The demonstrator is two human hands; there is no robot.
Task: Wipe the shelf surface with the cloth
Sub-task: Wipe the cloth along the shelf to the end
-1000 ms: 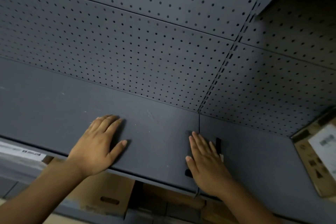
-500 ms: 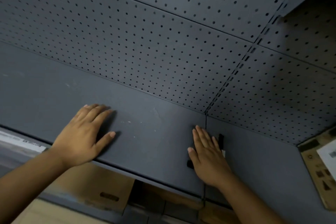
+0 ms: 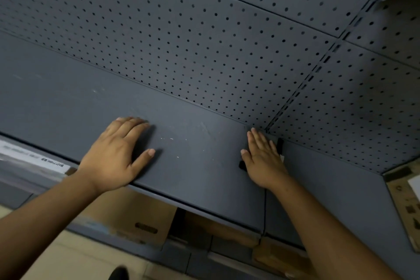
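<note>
The dark grey shelf (image 3: 195,166) runs across the view below a perforated back panel. My left hand (image 3: 116,157) lies flat on it near the front edge, fingers spread, holding nothing. My right hand (image 3: 263,161) presses flat on the shelf at the seam between two shelf boards, its fingertips almost at the back panel. Small black parts of a dark cloth (image 3: 242,165) stick out from under this hand at the thumb side and at the far side. Most of the cloth is hidden by the hand. Pale scuffs and specks mark the shelf between my hands.
The perforated back panel (image 3: 204,41) has a slotted upright (image 3: 304,79) at the right. A cardboard box with a label (image 3: 406,207) stands on the shelf at the far right. More cardboard boxes (image 3: 141,220) sit below the shelf. A price strip (image 3: 34,159) lines the front edge on the left.
My right hand has slid with the cloth away from the front edge toward the back panel. My left hand stays flat near the front edge.
</note>
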